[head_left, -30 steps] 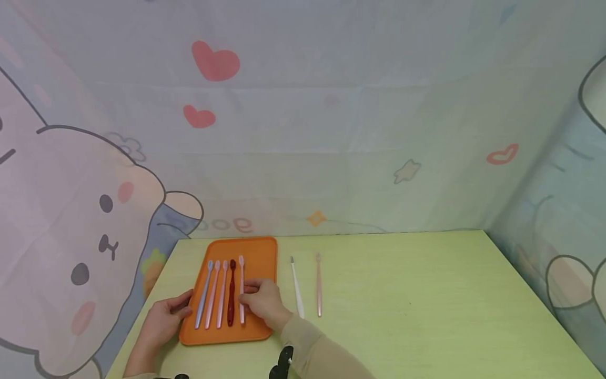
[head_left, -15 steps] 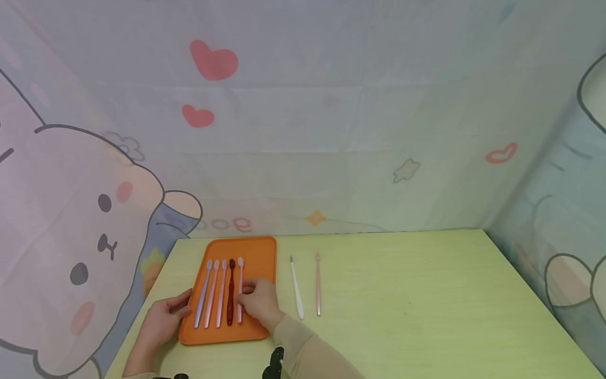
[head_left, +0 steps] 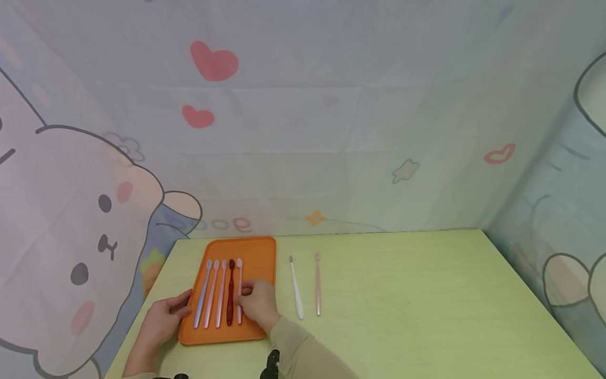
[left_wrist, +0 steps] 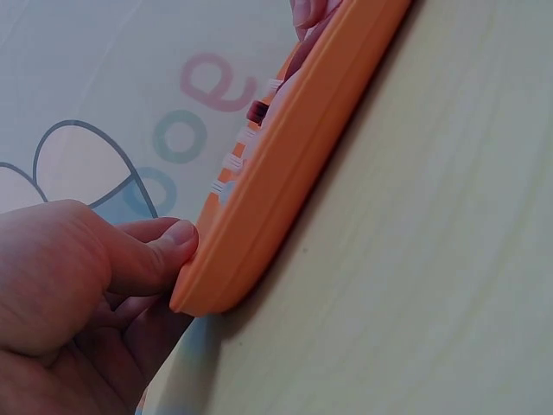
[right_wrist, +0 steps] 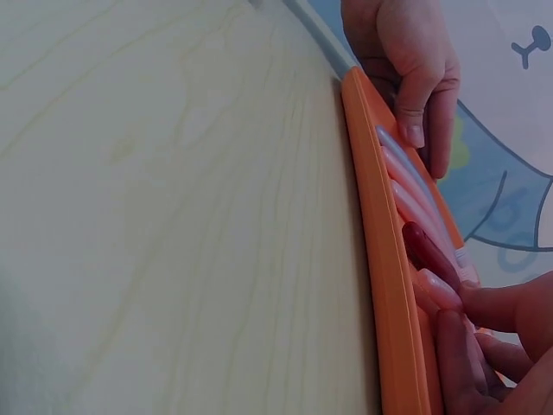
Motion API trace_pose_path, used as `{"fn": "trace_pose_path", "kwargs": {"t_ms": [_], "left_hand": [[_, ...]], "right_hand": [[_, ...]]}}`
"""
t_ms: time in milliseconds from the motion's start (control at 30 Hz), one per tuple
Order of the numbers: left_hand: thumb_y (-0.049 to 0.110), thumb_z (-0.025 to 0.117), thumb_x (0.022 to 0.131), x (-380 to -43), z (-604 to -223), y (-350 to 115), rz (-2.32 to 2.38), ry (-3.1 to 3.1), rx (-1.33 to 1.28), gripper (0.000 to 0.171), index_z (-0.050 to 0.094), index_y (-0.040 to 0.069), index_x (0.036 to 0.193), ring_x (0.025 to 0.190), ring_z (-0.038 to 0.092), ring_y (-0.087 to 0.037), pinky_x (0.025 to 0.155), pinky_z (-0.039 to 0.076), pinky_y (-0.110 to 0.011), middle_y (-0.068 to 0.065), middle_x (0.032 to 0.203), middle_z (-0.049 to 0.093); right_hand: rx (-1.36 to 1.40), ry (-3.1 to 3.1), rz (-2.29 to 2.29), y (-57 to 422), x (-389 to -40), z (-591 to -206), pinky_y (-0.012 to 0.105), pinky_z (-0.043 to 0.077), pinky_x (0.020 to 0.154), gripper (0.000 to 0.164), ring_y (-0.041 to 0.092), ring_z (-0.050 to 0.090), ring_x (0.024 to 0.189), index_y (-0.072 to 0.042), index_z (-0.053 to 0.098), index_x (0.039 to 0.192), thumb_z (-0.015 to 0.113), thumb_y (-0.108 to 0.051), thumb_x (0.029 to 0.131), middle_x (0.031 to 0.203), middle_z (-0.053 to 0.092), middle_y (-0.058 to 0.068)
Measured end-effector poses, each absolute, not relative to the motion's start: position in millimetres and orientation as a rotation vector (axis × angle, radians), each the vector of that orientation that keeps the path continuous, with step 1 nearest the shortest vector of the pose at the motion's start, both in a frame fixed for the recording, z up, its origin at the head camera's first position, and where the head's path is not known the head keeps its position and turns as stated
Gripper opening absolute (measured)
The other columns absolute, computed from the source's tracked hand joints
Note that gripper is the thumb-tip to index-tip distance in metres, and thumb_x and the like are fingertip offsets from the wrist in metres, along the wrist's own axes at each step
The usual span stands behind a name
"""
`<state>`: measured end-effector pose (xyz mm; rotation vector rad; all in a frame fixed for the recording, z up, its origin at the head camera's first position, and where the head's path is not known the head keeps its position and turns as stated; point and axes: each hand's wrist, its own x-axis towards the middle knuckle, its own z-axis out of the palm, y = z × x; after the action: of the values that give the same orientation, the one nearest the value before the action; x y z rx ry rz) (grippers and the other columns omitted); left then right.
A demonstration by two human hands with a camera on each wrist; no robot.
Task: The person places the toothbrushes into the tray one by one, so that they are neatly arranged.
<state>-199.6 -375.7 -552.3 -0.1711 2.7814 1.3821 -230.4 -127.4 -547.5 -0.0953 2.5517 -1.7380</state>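
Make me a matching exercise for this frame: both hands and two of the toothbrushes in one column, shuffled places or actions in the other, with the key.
1. left hand
2. white toothbrush
3. right hand
4. dark red toothbrush

A. pinching a pink toothbrush
B. lying on the orange tray
C. holding the tray's edge
D. lying on the table, off the tray

Pairs: 1-C, 2-D, 3-A, 4-B

Toothbrushes (head_left: 230, 297) look glossy plastic, tray (head_left: 258, 258) smooth plastic, table (head_left: 407, 295) wood-grained.
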Motion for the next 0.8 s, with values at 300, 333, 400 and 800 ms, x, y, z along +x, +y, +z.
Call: {"fn": "trace_pose_path", "kwargs": {"t_ms": [300,333,400,800], "left_hand": [[0.002,0.068,0.104,-200.7,-553.4,-374.4,1.393,2.766,-0.18,0.049,0.053,-0.006,0.15,0.143,0.05,-0.041,0.114,0.042,-0.056,-0.025,0.145,0.06],[0.002,0.068,0.104,-200.9,-553.7,-374.5,1.392,2.769,-0.183,0.049,0.053,-0.006,0.15,0.143,0.05,-0.042,0.115,0.042,-0.057,-0.025,0.145,0.06],[0.003,0.068,0.103,-201.2,-554.2,-374.8,1.387,2.773,-0.193,0.05,0.054,-0.005,0.15,0.144,0.049,-0.042,0.116,0.041,-0.058,-0.025,0.146,0.06],[0.004,0.068,0.104,-201.2,-552.1,-374.8,1.39,2.761,-0.23,0.05,0.054,-0.006,0.15,0.144,0.048,-0.044,0.117,0.039,-0.061,-0.026,0.145,0.06]], "right_hand": [[-0.122,2.6,-1.702,-127.6,-227.2,-548.1,0.024,0.056,0.068,0.025,0.004,0.059,0.074,0.001,0.078,0.115,0.083,-0.003,0.091,0.086,0.067,-0.006],[-0.124,2.602,-1.7,-127.7,-226.9,-547.5,0.024,0.056,0.068,0.025,0.004,0.059,0.075,0.001,0.078,0.115,0.083,-0.003,0.091,0.087,0.067,-0.005],[-0.128,2.613,-1.689,-128.1,-226.5,-547.0,0.024,0.056,0.067,0.024,0.003,0.059,0.074,0.002,0.078,0.114,0.083,-0.003,0.091,0.087,0.068,-0.004],[-0.135,2.684,-1.611,-130.0,-225.3,-546.7,0.023,0.055,0.064,0.021,0.002,0.058,0.071,0.001,0.078,0.111,0.084,-0.006,0.091,0.082,0.065,-0.008]]}}
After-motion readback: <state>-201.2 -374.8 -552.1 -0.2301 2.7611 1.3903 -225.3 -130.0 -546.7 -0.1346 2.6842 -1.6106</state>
